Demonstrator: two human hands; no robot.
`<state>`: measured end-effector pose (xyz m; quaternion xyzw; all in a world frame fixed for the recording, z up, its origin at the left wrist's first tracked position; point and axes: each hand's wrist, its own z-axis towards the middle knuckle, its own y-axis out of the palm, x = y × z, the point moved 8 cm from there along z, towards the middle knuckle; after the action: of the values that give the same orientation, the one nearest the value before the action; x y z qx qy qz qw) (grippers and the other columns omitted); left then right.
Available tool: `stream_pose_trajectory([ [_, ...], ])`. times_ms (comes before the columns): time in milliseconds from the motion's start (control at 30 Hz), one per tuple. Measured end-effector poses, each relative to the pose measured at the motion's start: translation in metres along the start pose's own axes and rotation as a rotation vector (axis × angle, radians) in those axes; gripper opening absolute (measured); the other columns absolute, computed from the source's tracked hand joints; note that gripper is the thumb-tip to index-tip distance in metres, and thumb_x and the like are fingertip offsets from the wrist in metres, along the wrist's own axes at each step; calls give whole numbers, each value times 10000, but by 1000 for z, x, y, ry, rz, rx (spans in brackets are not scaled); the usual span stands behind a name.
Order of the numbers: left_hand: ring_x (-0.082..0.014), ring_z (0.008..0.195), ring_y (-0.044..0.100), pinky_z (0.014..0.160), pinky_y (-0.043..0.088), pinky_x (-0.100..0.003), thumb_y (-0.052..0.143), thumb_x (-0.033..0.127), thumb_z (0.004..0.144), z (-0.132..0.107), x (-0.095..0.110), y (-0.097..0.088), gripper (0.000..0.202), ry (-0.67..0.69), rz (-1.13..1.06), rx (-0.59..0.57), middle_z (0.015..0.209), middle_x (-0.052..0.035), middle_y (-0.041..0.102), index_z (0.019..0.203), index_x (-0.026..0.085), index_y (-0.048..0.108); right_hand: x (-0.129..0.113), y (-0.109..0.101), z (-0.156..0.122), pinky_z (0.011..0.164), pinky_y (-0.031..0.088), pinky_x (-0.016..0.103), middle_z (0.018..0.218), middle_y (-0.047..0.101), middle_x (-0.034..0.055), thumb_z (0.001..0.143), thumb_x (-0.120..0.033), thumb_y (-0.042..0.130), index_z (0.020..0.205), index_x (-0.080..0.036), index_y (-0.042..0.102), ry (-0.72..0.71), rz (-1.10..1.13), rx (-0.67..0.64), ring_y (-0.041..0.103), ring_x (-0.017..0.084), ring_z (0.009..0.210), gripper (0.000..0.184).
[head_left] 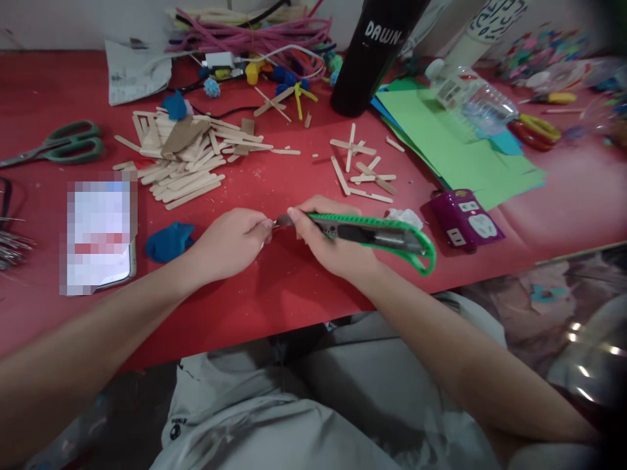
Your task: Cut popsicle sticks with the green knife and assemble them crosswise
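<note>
My right hand [337, 245] is closed around a green utility knife [377, 232], its handle end pointing right and its blade end toward my left hand. My left hand [238, 241] is closed in a pinch right by the blade tip; what sits between its fingers is too small to make out. Both hands are just above the red table [274, 294], close to its front edge. Left of my left hand lies a crumpled blue piece [169, 241]. Beyond the hands are a heap of wooden craft sticks [189, 186] and several crossed sticks [353, 149].
A phone [100, 235] and green-handled scissors [73, 142] lie at left. A black tumbler [375, 59] stands at the back, beside green paper sheets [421, 130]. At right are a purple power adapter [463, 220] and red-yellow scissors [536, 130]. Pink pipe cleaners [255, 36] lie along the wall.
</note>
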<state>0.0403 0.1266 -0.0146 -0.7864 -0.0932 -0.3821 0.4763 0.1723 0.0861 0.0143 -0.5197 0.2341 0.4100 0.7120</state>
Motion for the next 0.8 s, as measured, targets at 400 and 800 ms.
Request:
stream_pose_trajectory([
  [400, -116, 508, 409, 541, 259, -286, 387, 269, 883, -1, 2, -2, 304, 0, 36, 22, 519, 24, 427, 587, 201, 394, -11, 1, -3, 601, 480, 219, 727, 683, -13, 943, -318, 619, 853, -199, 686, -135, 73, 40, 601, 94, 600, 164],
  [800, -114, 504, 413, 542, 271, -279, 402, 294, 899, -2, 4, -2, 328, 9, -21, 25, 506, 27, 440, 585, 201, 399, -4, -1, -2, 607, 488, 254, 680, 667, -6, 948, -369, 610, 821, -211, 684, -57, 17, 54, 612, 123, 602, 215],
])
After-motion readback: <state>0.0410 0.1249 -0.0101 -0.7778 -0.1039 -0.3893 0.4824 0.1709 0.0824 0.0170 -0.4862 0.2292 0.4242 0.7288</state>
